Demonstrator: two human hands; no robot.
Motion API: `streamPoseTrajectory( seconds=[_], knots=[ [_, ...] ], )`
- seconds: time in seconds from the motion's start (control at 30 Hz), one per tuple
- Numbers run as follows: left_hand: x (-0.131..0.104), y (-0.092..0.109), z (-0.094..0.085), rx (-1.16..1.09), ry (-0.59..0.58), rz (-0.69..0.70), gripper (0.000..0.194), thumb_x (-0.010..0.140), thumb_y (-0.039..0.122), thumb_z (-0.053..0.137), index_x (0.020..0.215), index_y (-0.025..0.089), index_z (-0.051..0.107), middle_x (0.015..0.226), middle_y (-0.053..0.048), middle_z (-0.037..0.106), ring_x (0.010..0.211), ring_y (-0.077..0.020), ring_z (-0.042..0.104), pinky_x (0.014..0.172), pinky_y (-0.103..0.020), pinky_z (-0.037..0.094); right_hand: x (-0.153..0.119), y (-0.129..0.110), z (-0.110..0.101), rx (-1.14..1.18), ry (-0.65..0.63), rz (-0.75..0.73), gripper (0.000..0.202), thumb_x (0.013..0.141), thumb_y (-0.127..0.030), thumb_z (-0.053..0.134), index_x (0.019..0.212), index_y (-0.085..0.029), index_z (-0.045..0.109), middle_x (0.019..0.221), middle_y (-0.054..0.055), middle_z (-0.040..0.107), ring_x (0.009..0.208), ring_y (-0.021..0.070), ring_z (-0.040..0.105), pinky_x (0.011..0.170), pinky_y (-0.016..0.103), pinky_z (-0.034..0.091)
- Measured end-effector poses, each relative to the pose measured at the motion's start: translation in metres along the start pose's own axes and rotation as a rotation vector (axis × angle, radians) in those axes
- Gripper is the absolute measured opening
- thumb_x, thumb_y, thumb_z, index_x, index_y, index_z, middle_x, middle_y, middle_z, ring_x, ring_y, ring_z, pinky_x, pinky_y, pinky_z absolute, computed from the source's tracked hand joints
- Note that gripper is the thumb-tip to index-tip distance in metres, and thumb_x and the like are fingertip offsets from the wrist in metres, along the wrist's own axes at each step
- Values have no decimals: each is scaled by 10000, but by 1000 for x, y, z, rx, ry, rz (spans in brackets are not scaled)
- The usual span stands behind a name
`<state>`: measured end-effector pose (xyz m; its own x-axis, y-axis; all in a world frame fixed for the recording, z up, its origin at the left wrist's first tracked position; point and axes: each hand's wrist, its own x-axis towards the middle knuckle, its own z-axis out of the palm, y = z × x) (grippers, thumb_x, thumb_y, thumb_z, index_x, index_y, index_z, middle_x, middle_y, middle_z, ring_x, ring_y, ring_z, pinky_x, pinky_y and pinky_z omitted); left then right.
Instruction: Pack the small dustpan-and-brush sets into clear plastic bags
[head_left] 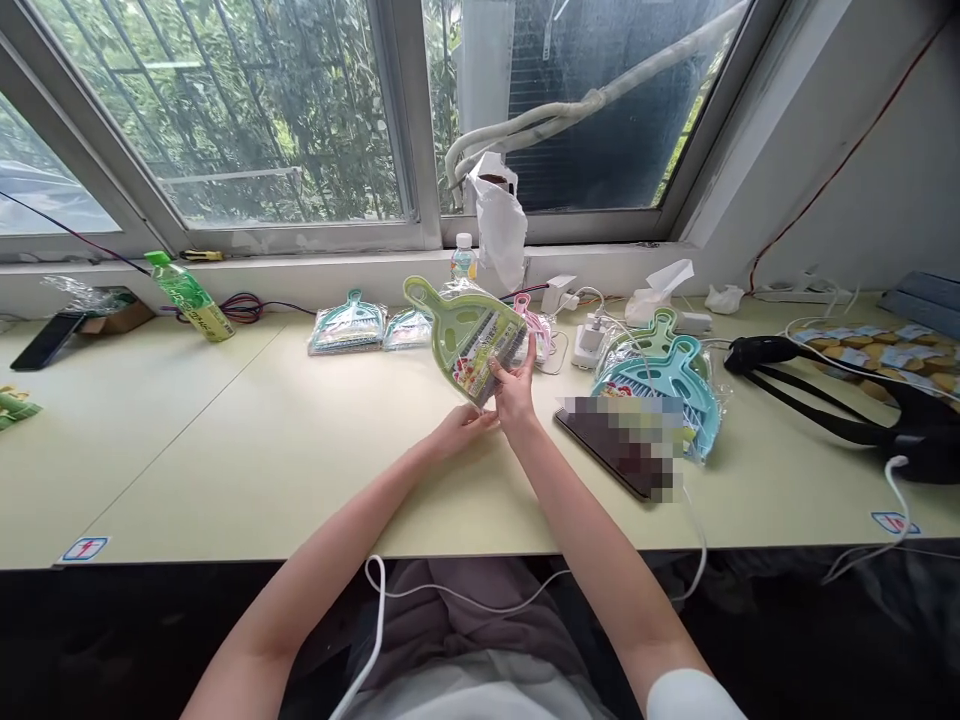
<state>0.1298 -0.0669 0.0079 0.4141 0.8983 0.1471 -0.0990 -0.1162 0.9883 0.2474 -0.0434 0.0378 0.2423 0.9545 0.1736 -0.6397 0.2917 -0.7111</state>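
The right hand (516, 392) pinches the lower edge of a green dustpan set (465, 338) in its clear wrapper and tilts it up off the table (300, 450), label side toward the camera, seemingly so the left hand (463, 425), fingers loosely curled under the bottom corner, can get at the packaging. Right of the set lie two more, blue (667, 385) over green in their bags; behind it to the left, two wrapped packs (347, 327) and a bottle (190, 295) on its side
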Motion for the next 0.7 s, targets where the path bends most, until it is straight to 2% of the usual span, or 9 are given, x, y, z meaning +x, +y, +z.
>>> streamPoseTrajectory(
  seconds=[0.03, 0.1, 0.17, 0.2, 0.27, 0.37, 0.47, 0.57, 0.7],
  knots=[
    [1, -1, 0, 15, -48, -13, 313, 761, 369, 750, 976, 142, 738, 982, -106, 736, 1013, -340, 658, 942, -462, 502, 1, -1, -1, 3, 9, -2, 1017, 732, -202, 735, 1502, -443, 116, 1418, 33, 544, 1007, 169, 679, 905, 429, 572],
    [2, -1, -1, 28, -119, 3, 459, 788, 387, 727, 1185, 168, 660, 1227, -117, 667, 1176, -341, 592, 1000, -459, 475, 2, -1, -2, 6, 11, -13, 1006, 741, -230, 740, 1500, -453, 119, 1409, 30, 553, 1021, 170, 674, 901, 434, 574],
    [3, 1, -3, -26, -77, 43, 669, 759, 374, 763, 1361, 211, 519, 1444, -111, 507, 1327, -330, 474, 1061, -445, 439, 1, -1, -2, 12, 0, -33, 996, 742, -251, 748, 1499, -451, 132, 1409, 29, 554, 1045, 172, 666, 902, 432, 574],
    [4, 4, -5, -55, -31, 66, 733, 746, 381, 774, 1396, 225, 473, 1488, -107, 455, 1366, -321, 429, 1088, -436, 418, 1, 0, -1, 13, -4, -40, 994, 740, -257, 752, 1498, -448, 138, 1413, 30, 551, 1057, 173, 662, 904, 430, 574],
    [3, 11, -6, -126, 98, 123, 768, 753, 429, 759, 1417, 229, 428, 1490, -108, 453, 1381, -311, 412, 1120, -434, 388, -1, 4, 1, 8, -13, -44, 993, 733, -267, 761, 1495, -443, 150, 1420, 30, 544, 1074, 176, 657, 913, 429, 571],
    [1, 26, -7, -223, 311, 226, 708, 819, 475, 673, 1425, 232, 400, 1420, -93, 529, 1323, -297, 486, 1131, -464, 383, -5, 10, 6, -9, -42, -11, 1008, 720, -283, 771, 1498, -431, 148, 1391, 31, 570, 1071, 185, 664, 926, 438, 565],
    [-2, 36, -9, -249, 418, 258, 593, 861, 418, 627, 1406, 307, 422, 1352, -34, 585, 1259, -269, 552, 1114, -457, 422, -9, 17, 10, -2, -73, 36, 1044, 709, -272, 773, 1505, -415, 113, 1332, 36, 615, 1038, 186, 680, 925, 437, 565],
    [-2, 36, -11, -227, 423, 197, 555, 832, 352, 670, 1352, 312, 482, 1267, -26, 638, 1242, -278, 566, 1078, -453, 459, -10, 19, 10, 17, -81, 23, 1038, 699, -280, 782, 1499, -412, 135, 1358, 39, 595, 1029, 181, 682, 918, 418, 569],
    [-1, 26, -10, -175, 305, 41, 579, 758, 349, 741, 1291, 244, 541, 1282, -65, 639, 1246, -316, 551, 1014, -473, 497, -8, 16, 6, 3, -36, -5, 991, 702, -321, 786, 1490, -402, 192, 1389, 55, 568, 1028, 183, 679, 900, 404, 574]
  ],
)
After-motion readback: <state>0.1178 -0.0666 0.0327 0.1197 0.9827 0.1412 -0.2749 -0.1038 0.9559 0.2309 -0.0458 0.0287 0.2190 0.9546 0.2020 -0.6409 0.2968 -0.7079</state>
